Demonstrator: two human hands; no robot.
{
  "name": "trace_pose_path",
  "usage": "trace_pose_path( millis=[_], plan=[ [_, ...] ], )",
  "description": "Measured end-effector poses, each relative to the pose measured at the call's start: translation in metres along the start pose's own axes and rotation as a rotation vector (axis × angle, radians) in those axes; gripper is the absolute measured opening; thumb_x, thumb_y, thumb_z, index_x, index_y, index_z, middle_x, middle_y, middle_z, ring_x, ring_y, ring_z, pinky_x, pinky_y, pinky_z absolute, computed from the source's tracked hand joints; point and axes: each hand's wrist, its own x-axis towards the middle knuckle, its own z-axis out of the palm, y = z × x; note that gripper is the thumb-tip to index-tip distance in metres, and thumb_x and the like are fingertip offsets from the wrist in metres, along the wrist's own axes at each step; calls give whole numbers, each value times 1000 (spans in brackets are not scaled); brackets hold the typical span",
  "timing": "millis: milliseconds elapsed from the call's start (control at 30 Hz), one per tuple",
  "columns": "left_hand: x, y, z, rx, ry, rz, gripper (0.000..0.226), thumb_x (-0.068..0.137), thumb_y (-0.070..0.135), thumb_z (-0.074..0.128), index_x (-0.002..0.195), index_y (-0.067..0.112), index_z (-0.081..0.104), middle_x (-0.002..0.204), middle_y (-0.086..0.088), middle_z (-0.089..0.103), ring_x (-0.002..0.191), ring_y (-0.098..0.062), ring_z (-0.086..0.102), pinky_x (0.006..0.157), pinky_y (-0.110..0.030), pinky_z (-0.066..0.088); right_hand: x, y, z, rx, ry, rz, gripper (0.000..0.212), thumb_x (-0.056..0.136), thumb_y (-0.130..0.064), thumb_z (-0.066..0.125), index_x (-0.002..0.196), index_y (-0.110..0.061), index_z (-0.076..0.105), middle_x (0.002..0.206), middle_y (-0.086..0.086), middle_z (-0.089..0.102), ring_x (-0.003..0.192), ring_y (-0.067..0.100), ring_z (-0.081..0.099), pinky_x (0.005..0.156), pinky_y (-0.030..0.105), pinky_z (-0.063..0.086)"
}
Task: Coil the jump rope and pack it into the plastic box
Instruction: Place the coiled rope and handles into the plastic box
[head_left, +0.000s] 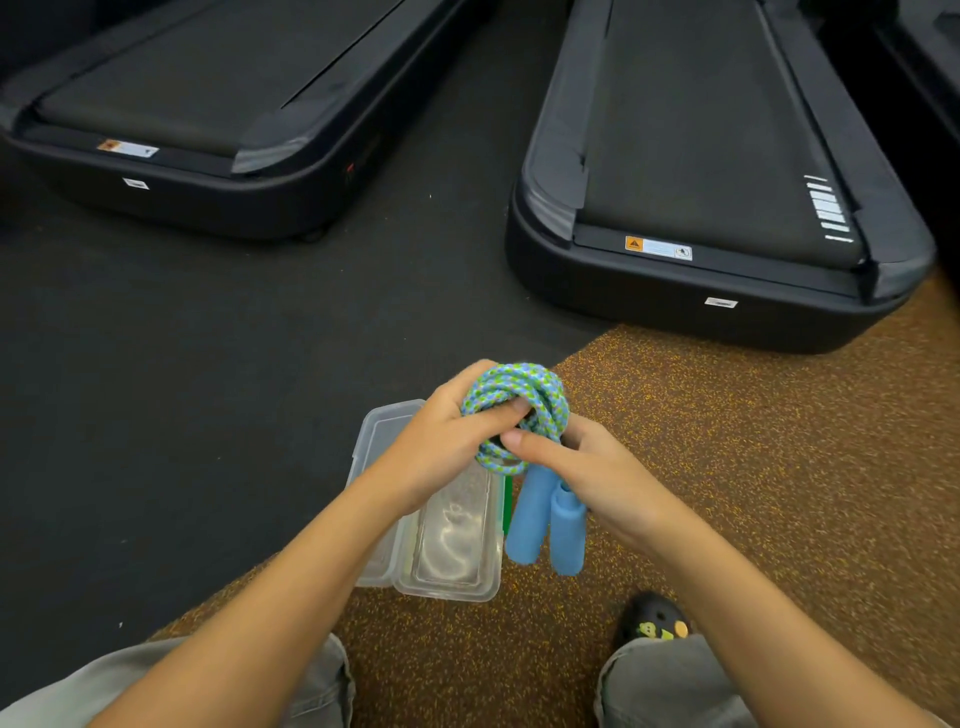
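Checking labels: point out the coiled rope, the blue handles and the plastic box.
coiled rope (519, 387), head view, top of the coil.
blue handles (524, 525), head view, one handle's foam.
plastic box (447, 592), head view, near rim.

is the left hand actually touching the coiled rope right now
Touching. The head view shows the left hand gripping the coil of the jump rope, with its thumb laid across the strands and its fingers curled round the far side.

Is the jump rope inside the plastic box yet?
Not yet. The left hand and right hand hold the coiled rope above the box; its blue handles hang outside.
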Motion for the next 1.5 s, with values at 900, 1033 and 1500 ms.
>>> trace_pose_path(
  millis=[900,1033,1500],
  plan=[
    [-36,-56,-3,-73,-216,-233,98,59,38,83,133,35,17,131,10,47,111,2,56,95,-25,47,27,4,45,352,243,-148,6,83,-25,62,84,-19,61,57,-2,60,49,10,55,46,22,48],
    [-39,-71,-4,-5,-193,-245,99,63,22,82,130,39,12,130,14,44,114,0,55,98,-30,47,35,12,50,351,279,-92,6,86,-25,60,85,-20,62,64,-3,62,51,8,55,47,21,49],
    [-30,-142,-26,101,162,-466,62,47,40,74,99,18,47,103,-9,63,88,-20,64,71,-33,53,105,100,52,236,360,122,20,85,-26,63,96,-9,62,81,5,63,59,10,59,54,23,49]
  ],
)
